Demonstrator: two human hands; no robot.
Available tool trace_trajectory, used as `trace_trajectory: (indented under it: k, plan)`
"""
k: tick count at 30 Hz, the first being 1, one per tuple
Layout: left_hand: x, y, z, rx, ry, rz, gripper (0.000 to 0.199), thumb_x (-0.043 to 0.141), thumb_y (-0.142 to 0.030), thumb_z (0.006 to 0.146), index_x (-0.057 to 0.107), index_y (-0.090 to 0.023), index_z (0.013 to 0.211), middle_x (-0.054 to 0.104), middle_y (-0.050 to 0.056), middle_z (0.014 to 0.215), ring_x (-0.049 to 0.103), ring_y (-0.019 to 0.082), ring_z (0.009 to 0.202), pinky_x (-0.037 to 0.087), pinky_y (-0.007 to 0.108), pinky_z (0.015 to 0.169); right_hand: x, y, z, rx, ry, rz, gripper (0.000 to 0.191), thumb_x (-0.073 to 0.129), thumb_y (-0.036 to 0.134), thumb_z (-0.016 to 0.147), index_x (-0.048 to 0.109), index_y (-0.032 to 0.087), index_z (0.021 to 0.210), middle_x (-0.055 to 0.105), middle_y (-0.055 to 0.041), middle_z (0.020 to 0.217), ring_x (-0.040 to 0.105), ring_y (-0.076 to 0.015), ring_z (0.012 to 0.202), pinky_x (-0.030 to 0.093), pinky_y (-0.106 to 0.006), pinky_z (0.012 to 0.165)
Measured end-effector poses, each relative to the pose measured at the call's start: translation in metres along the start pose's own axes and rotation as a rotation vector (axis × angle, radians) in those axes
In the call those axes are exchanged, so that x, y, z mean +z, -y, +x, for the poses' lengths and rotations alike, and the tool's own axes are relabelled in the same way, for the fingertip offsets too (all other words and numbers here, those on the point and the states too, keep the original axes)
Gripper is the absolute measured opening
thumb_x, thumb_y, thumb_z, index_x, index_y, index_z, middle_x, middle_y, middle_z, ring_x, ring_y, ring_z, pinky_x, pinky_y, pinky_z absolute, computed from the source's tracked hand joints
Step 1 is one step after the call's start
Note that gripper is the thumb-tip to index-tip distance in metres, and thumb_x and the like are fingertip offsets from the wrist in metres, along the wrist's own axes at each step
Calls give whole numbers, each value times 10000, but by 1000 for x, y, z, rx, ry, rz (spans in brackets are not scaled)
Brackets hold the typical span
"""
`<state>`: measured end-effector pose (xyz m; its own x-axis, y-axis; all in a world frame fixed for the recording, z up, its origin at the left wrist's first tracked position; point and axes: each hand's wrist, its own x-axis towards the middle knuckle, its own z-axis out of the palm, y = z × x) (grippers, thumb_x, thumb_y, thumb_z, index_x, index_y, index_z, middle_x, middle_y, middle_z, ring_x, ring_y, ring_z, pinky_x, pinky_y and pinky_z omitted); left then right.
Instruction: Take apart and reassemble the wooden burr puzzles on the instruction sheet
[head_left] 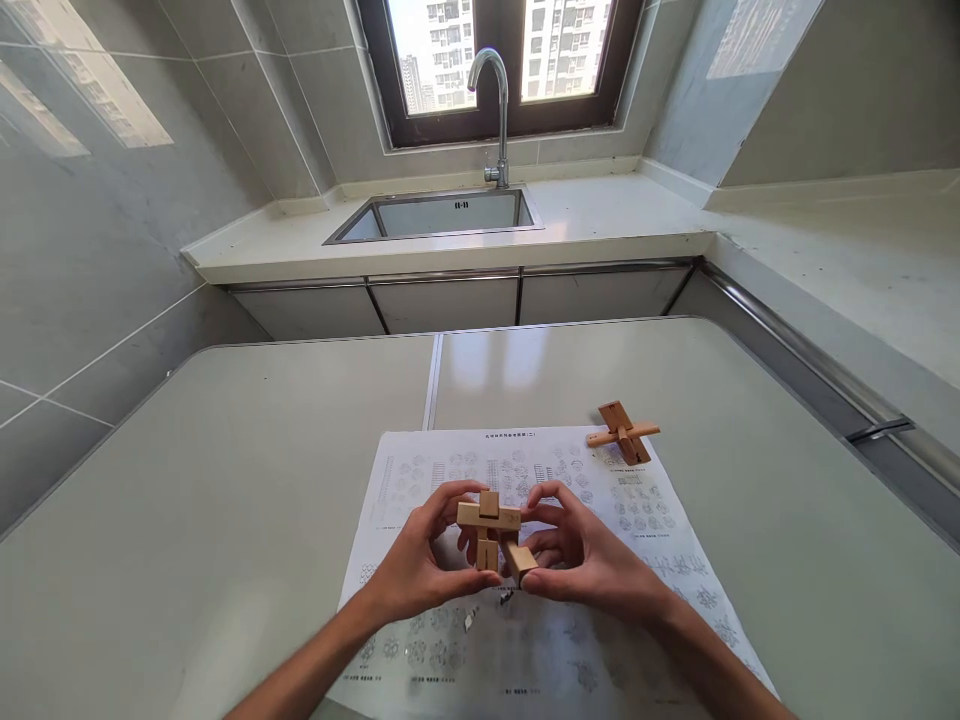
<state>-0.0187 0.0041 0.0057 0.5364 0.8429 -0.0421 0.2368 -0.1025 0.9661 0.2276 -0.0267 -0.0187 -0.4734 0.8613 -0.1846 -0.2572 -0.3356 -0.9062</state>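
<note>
A person seated or standing at a pale table [187,500] holds a wooden block assembly [487,517] between both bare hands, just above a large printed sheet [435,445] covered in small line diagrams. The left hand [411,565] grips the piece from its left side, index finger along the upper edge and thumb braced beneath at the near end, so that the crossed blocks sit at the fingertips, clear of the palm. The right hand [592,558] pinches a slanting bar [519,561] on the assembly's right side, thumb against its near end and fingers curled behind; whether the bar is locked into the other blocks cannot be told. The assembly lies midway between the two hands, a short crossbar spanning its top and a notched block facing the wearer. Small scraps [470,620] rest on the paper below the left thumb. A second wooden assembly [622,432], darker and made of crossed pieces, lies at the sheet's upper right corner, apart from both hands. Beyond the table, a chrome faucet [503,120] rises behind a sink [450,213] set in a white counter [600,210] beneath a dark-framed window [499,40].
</note>
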Motion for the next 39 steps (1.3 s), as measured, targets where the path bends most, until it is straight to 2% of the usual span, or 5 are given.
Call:
trace_trajectory:
  k: [7, 18, 28, 33, 39]
  plan:
    - [-1, 0, 0, 38, 159, 7, 739, 924, -423, 739, 577, -248, 1367, 735, 65, 1031, 705, 252, 966, 562, 341, 831, -2, -2, -3, 73, 97, 38, 803, 1016, 339, 646, 345, 292, 1084, 631, 4, 1140, 733, -125, 863, 612, -281, 785]
    - [-4, -2, -1, 62, 277, 66, 762, 940, -349, 656, 648, -274, 1356, 758, 83, 1212, 713, 292, 1060, 568, 379, 908, -3, 2, -8, 102, 243, -45, 721, 966, 405, 710, 337, 281, 1041, 712, -1, 1034, 719, -140, 806, 596, -342, 803]
    - [1, -6, -4, 92, 322, 87, 721, 932, -435, 673, 679, -273, 1329, 779, 68, 1168, 720, 268, 999, 563, 361, 903, 0, 5, -8, 114, 278, -15, 631, 947, 341, 730, 398, 259, 1029, 729, -1, 988, 707, -155, 878, 530, -252, 718]
    - [3, -3, -2, 114, 332, 128, 742, 954, -536, 629, 726, -279, 1287, 741, 47, 1011, 664, 208, 838, 532, 306, 776, 1, 5, -8, 140, 272, -44, 649, 961, 333, 688, 411, 256, 1025, 733, 12, 976, 659, -117, 784, 490, -210, 652]
    - [7, -7, -1, 122, 390, 49, 728, 972, -552, 599, 760, -309, 1253, 705, 75, 1105, 658, 230, 913, 541, 316, 785, 3, 4, -8, 135, 306, -45, 674, 975, 339, 664, 426, 256, 1047, 712, 19, 935, 694, -160, 853, 520, -237, 677]
